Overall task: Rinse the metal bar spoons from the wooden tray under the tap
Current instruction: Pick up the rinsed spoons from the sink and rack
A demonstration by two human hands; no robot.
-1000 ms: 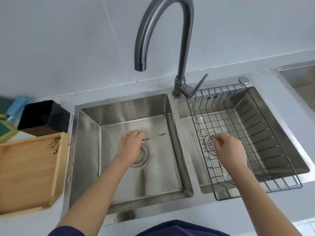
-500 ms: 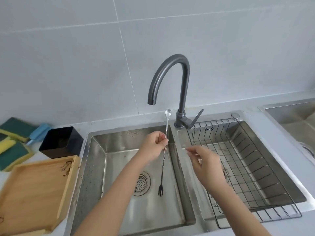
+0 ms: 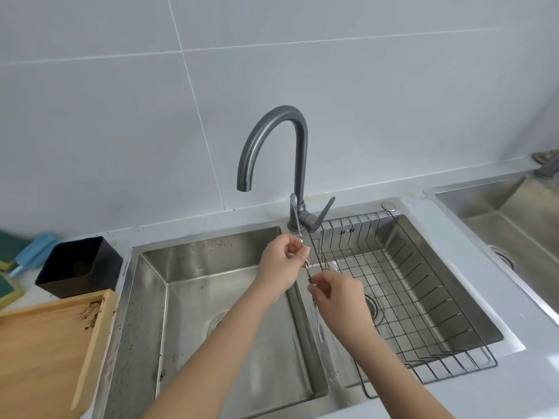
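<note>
A long twisted metal bar spoon (image 3: pixel 305 265) stands nearly upright over the divider between the two basins, its bowl end up by the tap's base. My left hand (image 3: pixel 284 261) pinches its upper shaft. My right hand (image 3: pixel 337 299) pinches the shaft lower down; the bottom end is hidden behind that hand. The dark grey tap (image 3: pixel 290 152) arches over the left basin (image 3: pixel 193 297), and no water shows at its spout. The wooden tray (image 3: pixel 39 355) lies at the left with no spoons visible on it.
A black wire rack (image 3: pixel 423 285) sits in the right basin. A black square container (image 3: pixel 79 263) stands behind the tray, sponges (image 3: pixel 9 267) to its left. The tap lever (image 3: pixel 323 211) points right. Another sink (image 3: pixel 514 219) lies at far right.
My left hand lifted the spoon out of the left basin, upright, and carried it right over the divider. My right hand came across from the rack and took hold of the lower shaft.
</note>
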